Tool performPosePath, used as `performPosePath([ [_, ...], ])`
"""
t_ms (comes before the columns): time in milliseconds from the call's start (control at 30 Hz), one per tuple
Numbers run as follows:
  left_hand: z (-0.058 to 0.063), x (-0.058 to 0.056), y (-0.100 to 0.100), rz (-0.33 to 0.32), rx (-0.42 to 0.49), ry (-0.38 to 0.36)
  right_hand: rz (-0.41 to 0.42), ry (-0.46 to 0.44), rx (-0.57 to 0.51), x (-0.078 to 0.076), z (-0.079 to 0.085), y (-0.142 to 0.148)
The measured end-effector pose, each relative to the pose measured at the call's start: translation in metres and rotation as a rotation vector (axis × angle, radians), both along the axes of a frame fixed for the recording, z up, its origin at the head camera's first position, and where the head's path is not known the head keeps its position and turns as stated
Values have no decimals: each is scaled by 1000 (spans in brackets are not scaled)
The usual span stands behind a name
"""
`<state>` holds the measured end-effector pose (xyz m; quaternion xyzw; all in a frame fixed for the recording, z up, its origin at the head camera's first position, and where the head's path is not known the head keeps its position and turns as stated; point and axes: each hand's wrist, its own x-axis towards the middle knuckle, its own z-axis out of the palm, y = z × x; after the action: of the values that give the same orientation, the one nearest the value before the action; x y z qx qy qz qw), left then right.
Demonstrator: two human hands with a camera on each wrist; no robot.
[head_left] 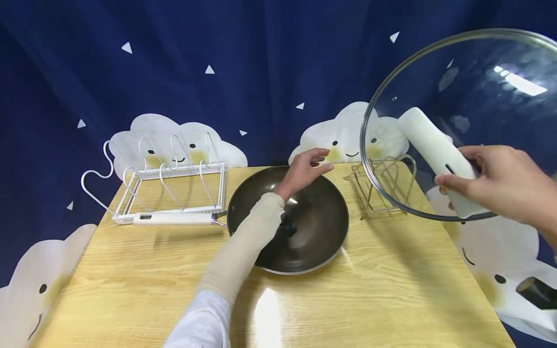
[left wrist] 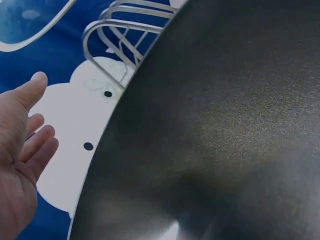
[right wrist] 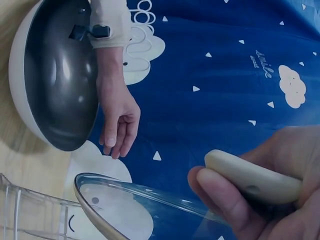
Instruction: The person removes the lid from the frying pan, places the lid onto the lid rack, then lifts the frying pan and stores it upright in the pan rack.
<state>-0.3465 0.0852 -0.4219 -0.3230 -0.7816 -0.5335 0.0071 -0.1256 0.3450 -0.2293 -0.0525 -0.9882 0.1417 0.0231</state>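
A dark-lined wok point(head_left: 322, 222) with a white handle point(head_left: 174, 219) pointing left sits on the wooden table. Over its far side reaches my left hand point(head_left: 304, 169), fingers loosely extended and holding nothing. The left wrist view shows that hand point(left wrist: 20, 150) beyond the rim of the wok point(left wrist: 225, 100). At the right, my right hand point(head_left: 509, 179) grips the long white handle point(head_left: 435, 140) of a large glass lid point(head_left: 470, 72). The lid is raised and tilted, its metal rim overlapping the small rack in the head view. Thumb and fingers wrap the pale handle point(right wrist: 255, 180) in the right wrist view.
A white wire rack point(head_left: 222, 193) stands at the table's back left, behind the wok's handle. The small metal wire rack point(head_left: 364, 191) is at the back right. Behind the table hangs a blue curtain point(head_left: 270, 72) with clouds. A dark cylinder-shaped thing point(head_left: 537, 292) shows at the right edge.
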Motion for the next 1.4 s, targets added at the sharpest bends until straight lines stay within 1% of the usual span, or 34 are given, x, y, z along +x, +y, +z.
performPosePath([
  [167, -2, -3, 15, -13, 12, 16, -34, 19, 0, -2, -2, 8],
  [367, 0, -1, 39, -55, 6, 10, -81, 31, 27, -2, -2, 17],
  [567, 1, 2, 61, -68, 3, 15, -82, 25, 38, -4, -4, 21],
  [767, -1, 7, 85, -117, 11, -45, -68, 11, 33, -6, -10, 26],
  [833, -3, 7, 90, -112, 14, -61, -61, 3, 26, -8, -12, 27],
  [967, -6, 7, 96, -87, 7, -66, -49, -11, 13, -12, -18, 25],
  [1167, -8, 5, 102, -51, -14, -16, -19, -15, 4, -17, -23, 26],
  [1267, -9, 3, 104, -36, -4, -6, 0, 1, 1, -19, -26, 27],
  [1400, -9, 4, 108, -28, 30, -30, 29, 19, -16, -20, -31, 30],
])
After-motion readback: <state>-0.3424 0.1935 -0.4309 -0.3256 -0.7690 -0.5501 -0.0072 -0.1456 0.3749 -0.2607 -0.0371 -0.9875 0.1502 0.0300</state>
